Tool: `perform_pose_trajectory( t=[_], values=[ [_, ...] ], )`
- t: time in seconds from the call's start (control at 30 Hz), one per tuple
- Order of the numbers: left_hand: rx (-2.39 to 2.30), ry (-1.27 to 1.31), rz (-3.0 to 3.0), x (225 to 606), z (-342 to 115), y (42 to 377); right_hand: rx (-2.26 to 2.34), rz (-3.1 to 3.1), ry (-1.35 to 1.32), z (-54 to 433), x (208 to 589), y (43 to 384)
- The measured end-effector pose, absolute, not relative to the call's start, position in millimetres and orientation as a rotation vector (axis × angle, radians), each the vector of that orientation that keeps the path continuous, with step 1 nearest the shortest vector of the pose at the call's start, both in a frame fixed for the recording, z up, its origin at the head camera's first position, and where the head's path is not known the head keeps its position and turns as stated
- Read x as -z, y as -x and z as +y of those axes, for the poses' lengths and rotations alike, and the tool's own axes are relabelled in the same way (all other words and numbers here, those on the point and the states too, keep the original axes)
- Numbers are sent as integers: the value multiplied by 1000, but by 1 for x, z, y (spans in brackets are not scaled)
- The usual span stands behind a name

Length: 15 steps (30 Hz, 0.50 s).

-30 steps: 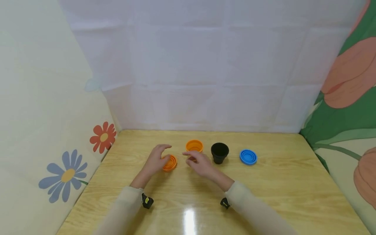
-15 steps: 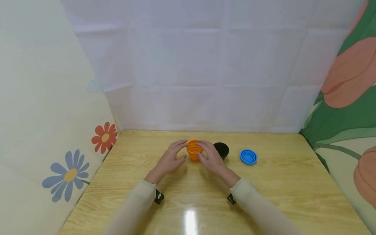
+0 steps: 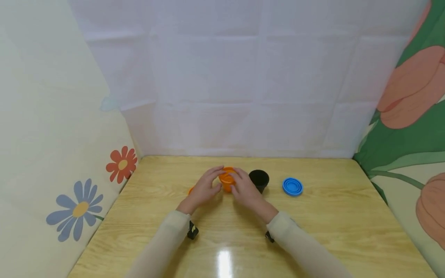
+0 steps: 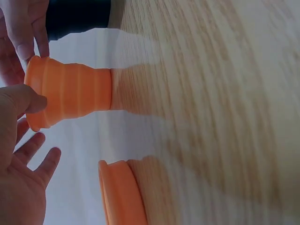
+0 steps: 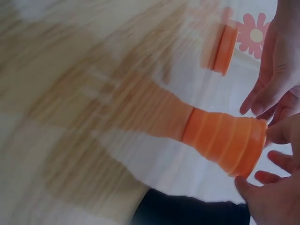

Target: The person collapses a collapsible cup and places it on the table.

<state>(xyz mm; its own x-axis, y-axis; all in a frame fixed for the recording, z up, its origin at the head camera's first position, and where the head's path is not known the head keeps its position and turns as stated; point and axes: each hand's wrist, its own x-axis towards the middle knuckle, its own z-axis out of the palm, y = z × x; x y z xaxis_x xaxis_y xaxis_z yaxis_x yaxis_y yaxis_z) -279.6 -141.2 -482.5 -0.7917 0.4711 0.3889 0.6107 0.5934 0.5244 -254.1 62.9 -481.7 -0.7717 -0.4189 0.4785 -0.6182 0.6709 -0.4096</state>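
Pale cloth printed with flowers [image 3: 31, 127] is hung left of a glossy, light wood-grain table [image 3: 347, 208]. On the table, a squat, round orange cup [image 4: 123, 194] is partly hidden by the left hand [image 3: 204, 188]. An upright, ribbed orange cup [image 4: 77, 89], its base on the table, is grasped near the rim by that hand and the right hand [image 3: 247, 191]. Beyond are placed a tapered black cup [image 3: 259, 178] and a flat, ringed blue disc [image 3: 292, 187].

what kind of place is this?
Looks like a makeshift recording booth, not a lived-in room, though I can't be sure: a wood-grain table with a creased white sheet hung behind it and flower-print sheets closing off both sides.
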Motion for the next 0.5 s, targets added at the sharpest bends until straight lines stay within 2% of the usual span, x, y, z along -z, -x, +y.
perform_pose_trajectory(
  t=[0.5],
  values=[
    [978, 769, -2632, 484, -134, 278, -570, -2590, -723, 57, 487, 250]
  ],
)
